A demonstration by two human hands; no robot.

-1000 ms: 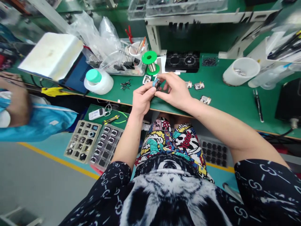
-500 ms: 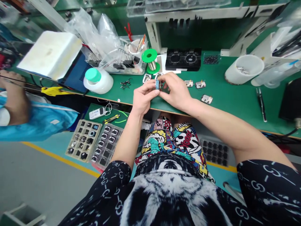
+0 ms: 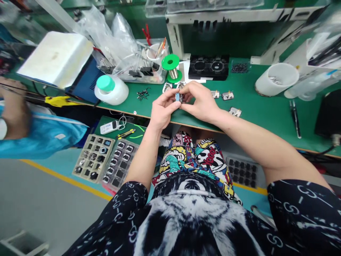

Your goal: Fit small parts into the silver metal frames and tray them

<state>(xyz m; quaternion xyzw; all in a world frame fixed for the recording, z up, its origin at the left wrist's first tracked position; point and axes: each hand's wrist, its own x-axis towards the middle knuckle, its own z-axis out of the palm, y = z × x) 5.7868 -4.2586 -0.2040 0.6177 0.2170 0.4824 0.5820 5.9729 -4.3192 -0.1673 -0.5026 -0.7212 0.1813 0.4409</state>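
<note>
Between the fingertips of both hands is a small blue-and-dark part, held up over the bench's front edge; its exact kind is too small to make out. My left hand pinches it from the left with thumb and fingers. From the right, my right hand grips its dark side, the fingers partly hidden behind it. Just beyond the hands lie two small white-rimmed housings. Several similar pale metal pieces, such as the right-hand housing, rest to the right of my right hand.
A solder spool, a black fixture and a white bottle stand behind and left. Tweezers and a white cup are at right. Parts trays sit lower left. A co-worker's arm is at far left.
The held part has turned slightly, showing more of its blue face. My right fingers have closed in around it. The co-worker's arm has shifted a little.
</note>
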